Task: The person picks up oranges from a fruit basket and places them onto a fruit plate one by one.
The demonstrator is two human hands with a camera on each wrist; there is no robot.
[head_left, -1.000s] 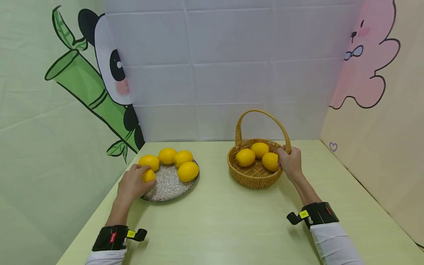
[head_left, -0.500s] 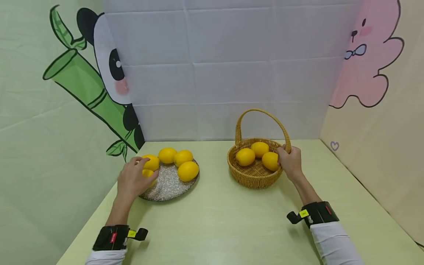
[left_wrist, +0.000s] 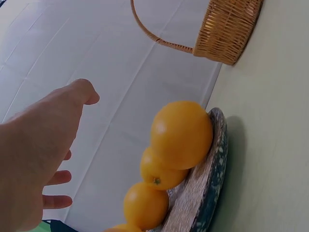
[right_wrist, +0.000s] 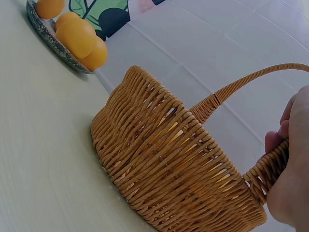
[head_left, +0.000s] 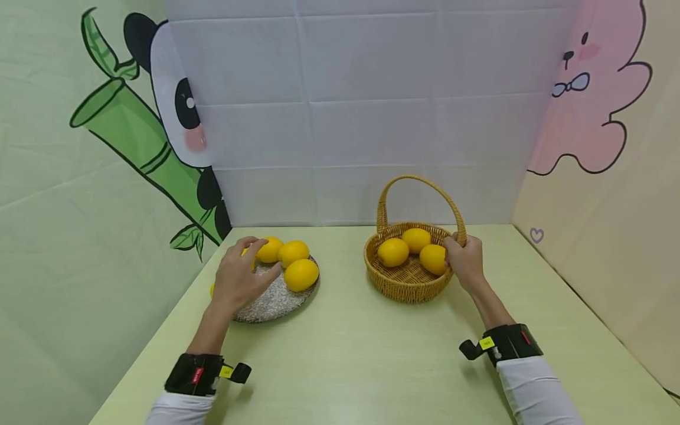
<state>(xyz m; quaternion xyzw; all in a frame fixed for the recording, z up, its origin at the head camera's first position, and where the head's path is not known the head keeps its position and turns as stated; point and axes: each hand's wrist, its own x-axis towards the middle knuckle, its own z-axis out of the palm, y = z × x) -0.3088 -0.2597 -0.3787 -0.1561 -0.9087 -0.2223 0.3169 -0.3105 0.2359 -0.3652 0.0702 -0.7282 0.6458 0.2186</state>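
My left hand point(head_left: 244, 280) hovers over the left part of a round speckled plate point(head_left: 273, 304), thumb and fingers spread apart with nothing between them. Several yellow lemons lie along the plate's rim; the nearest lemon on the right point(head_left: 301, 275) is fully visible, while those on the left are partly hidden behind the hand. In the left wrist view, the thumb and fingers point(left_wrist: 58, 177) are clear of the lemons point(left_wrist: 181, 135). My right hand point(head_left: 466, 262) grips the base of the handle of a wicker basket point(head_left: 406, 292). Three lemons point(head_left: 393, 252) lie inside that basket.
Plate and basket stand apart on a pale table point(head_left: 340, 354), near its back edge. Behind rises a creased white backdrop point(head_left: 366, 130). Cloth walls with a panda point(head_left: 186, 112) and a pink animal point(head_left: 579, 118) flank the table.
My left hand has released the lemon at the plate's left side, lifted off and shifted right over the plate. The right hand stays on the basket handle, and the basket has not moved.
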